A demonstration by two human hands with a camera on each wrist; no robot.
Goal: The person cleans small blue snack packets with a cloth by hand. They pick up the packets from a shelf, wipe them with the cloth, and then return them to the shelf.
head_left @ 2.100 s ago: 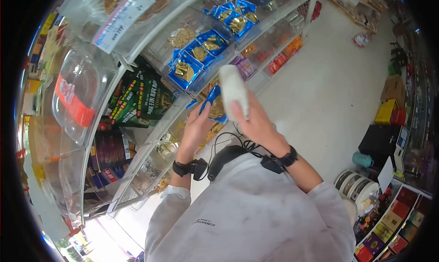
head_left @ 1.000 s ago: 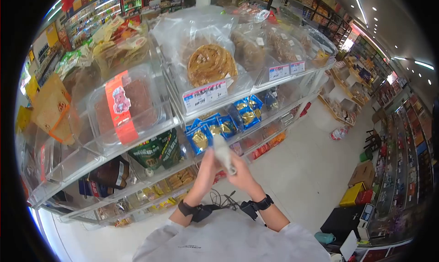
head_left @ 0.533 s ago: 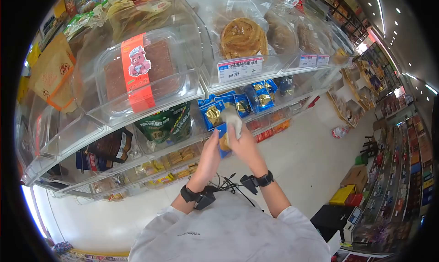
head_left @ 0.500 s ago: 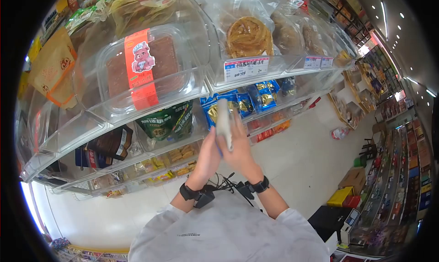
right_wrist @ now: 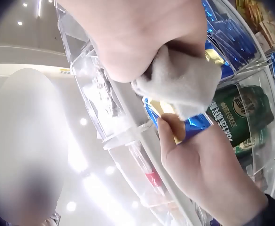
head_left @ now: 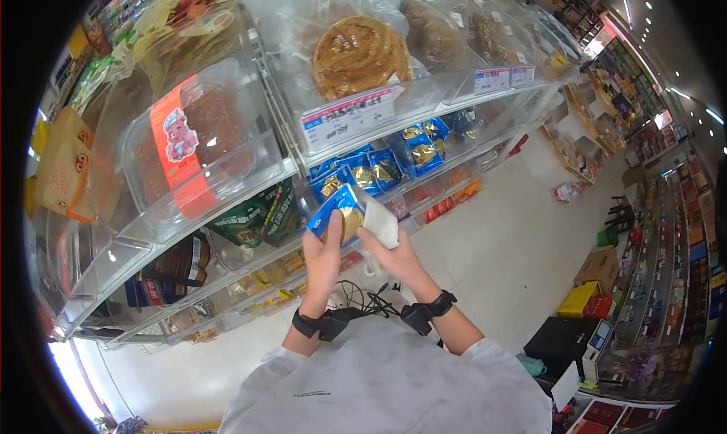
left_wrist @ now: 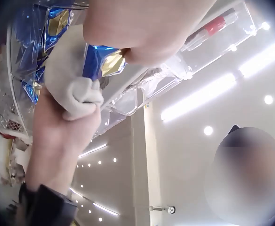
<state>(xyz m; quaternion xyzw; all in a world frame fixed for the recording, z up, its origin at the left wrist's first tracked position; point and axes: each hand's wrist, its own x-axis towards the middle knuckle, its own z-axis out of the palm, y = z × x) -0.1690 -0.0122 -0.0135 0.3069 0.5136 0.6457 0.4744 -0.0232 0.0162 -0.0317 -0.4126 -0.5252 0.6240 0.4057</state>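
Note:
My left hand [head_left: 322, 256] grips a blue and gold snack packet [head_left: 347, 216] at its lower left, the thumb lying across its front. A white cloth [head_left: 381, 222] is held by my right hand [head_left: 403, 261] against the packet's right side. In the left wrist view the cloth [left_wrist: 64, 70] is bunched in the right fingers and partly covers the packet [left_wrist: 94, 61]. From the right wrist, the left thumb shows on the packet [right_wrist: 196, 124], below the cloth [right_wrist: 182, 84]. Both hands are in front of the shelf, close to similar blue packets [head_left: 363, 175].
The clear-fronted shelf holds a boxed brown cake [head_left: 216, 131], a round bagged pastry [head_left: 360, 55] and dark green pouches [head_left: 254, 218]. Price tags [head_left: 352, 120] line its upper edge. Black cables [head_left: 367, 298] are near my waist. A black box [head_left: 556, 351] stands at the right.
My view has risen from the lower shelf. The cloth, earlier moving over the packet with the hands close together, has shifted right, so more of the packet's front shows.

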